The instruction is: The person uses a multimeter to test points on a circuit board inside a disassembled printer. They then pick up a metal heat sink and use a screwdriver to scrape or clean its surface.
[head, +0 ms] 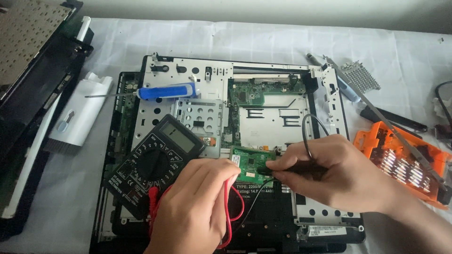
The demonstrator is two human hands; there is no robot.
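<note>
Small green board (253, 162) sits at center of the opened laptop chassis (188, 75). My right hand (329, 171) pinches the black probe (278, 168) onto it; left hand (200, 207) pinches the red lead (229, 207). Multimeter (153, 162) at 9 o'clock, blue screwdriver (167, 91) at 11. Risk: a probe tip slips & bridges 2 pads, I'd guess.

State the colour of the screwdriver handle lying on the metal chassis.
Blue, with a white end cap: the plastic screwdriver handle, clearest in the head view.
</note>
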